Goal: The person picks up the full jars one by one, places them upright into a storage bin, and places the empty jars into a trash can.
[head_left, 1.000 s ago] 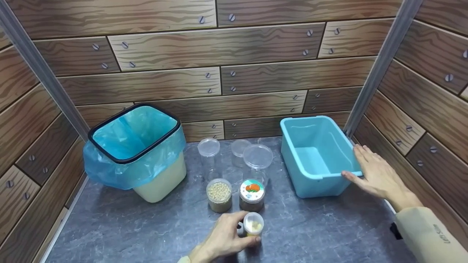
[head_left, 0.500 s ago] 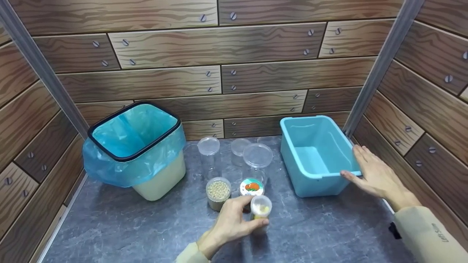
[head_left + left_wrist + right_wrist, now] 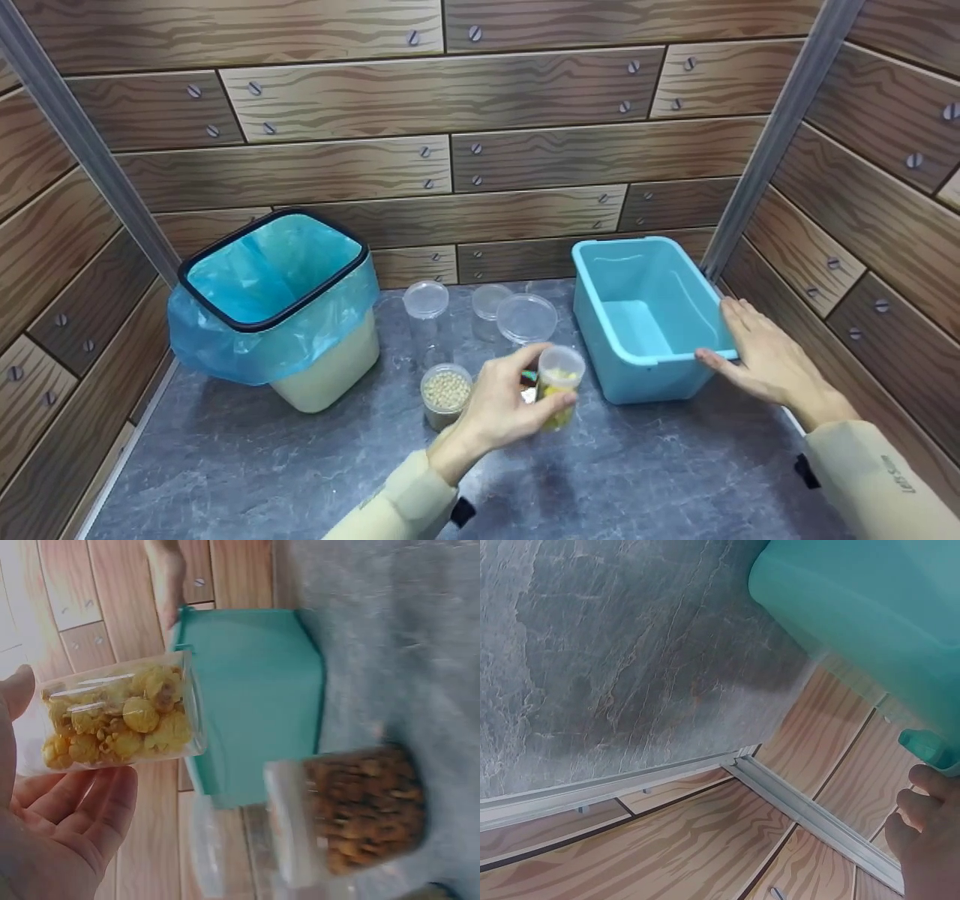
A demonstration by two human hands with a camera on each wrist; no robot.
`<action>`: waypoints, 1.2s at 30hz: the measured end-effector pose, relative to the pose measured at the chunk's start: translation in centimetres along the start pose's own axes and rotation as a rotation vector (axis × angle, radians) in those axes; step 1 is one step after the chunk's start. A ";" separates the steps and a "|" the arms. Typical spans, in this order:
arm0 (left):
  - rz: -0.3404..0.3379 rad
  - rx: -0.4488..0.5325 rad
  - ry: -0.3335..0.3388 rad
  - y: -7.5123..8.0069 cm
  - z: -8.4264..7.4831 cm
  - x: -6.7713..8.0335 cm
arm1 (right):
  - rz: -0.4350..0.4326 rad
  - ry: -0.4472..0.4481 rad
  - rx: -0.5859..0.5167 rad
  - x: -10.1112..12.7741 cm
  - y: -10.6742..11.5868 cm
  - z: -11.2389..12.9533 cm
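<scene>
My left hand (image 3: 510, 409) grips a small clear lidded jar of yellow popcorn (image 3: 559, 384), lifted off the grey tabletop (image 3: 247, 472) just left of the teal plastic bin (image 3: 646, 315). The left wrist view shows the popcorn jar (image 3: 120, 724) between thumb and fingers, with the teal bin (image 3: 259, 701) behind it. My right hand (image 3: 757, 356) rests with straight fingers on the bin's near right corner; only its fingertips (image 3: 922, 817) show in the right wrist view beside the bin (image 3: 862, 607).
A jar of pale beans (image 3: 446, 394), a jar of brown nuts (image 3: 360, 817) and three empty clear lidded jars (image 3: 491, 311) stand mid-table. A cream waste bin with a blue liner (image 3: 281, 307) is at the left. Wood-pattern walls close in three sides.
My left hand has lifted the popcorn jar from the table's front and carried it up and to the right, towards the teal bin. The right hand has stayed on the bin.
</scene>
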State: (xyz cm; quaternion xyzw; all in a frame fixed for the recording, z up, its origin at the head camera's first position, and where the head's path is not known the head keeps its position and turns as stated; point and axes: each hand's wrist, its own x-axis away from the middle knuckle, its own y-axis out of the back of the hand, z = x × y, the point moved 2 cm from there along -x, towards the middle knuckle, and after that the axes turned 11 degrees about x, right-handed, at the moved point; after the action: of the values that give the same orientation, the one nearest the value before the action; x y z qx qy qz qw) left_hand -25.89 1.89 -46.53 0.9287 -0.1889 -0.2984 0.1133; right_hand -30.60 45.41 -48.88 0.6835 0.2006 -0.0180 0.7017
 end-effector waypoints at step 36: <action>-0.071 0.103 0.168 -6.0 -2.5 -13.6 | 0.021 -0.016 0.016 0.1 0.4 0.3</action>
State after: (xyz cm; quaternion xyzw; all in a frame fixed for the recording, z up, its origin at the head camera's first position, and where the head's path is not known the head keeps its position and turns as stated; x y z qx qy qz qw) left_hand -32.89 13.27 -39.55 0.9611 -0.1608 -0.2132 0.0700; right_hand -30.35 45.13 -48.57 0.6909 0.1875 -0.0177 0.6980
